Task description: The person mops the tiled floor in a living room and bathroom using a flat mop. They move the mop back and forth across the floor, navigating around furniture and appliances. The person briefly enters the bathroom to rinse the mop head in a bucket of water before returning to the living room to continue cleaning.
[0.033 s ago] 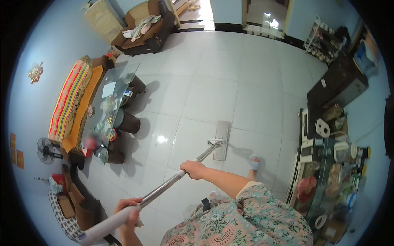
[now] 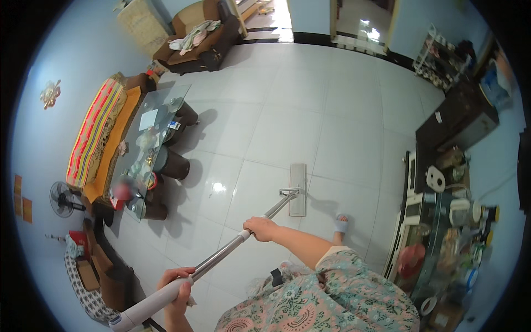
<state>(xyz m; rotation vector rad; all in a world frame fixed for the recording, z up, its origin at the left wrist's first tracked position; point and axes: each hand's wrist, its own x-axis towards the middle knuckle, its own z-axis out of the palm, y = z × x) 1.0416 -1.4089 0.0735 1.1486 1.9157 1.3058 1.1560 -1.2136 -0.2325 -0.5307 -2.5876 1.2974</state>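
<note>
A flat mop lies slantwise across the view, its pale rectangular head (image 2: 298, 205) flat on the floor tiles. From the head, the silver pole (image 2: 218, 257) runs down to a thick white grip (image 2: 145, 305) at lower left. My right hand (image 2: 261, 228) is closed around the pole about midway. Lower down, my left hand (image 2: 176, 285) wraps the upper end of the white grip, where it meets the metal. Beyond my right forearm, my slippered foot (image 2: 342, 224) stands on the tiles, right of the mop head.
To the left are a glass-topped table (image 2: 180, 91) with dark stools (image 2: 176, 166), a sofa (image 2: 116, 141) and a fan (image 2: 62, 200). An armchair (image 2: 207, 52) stands at the back. Along the right run a cluttered glass-topped cabinet (image 2: 399, 243), a dark cabinet (image 2: 451, 119) and a rack (image 2: 440, 58).
The near end of the mop's grip has risen very slightly into view at lower left. The mop head and both holds look the same.
</note>
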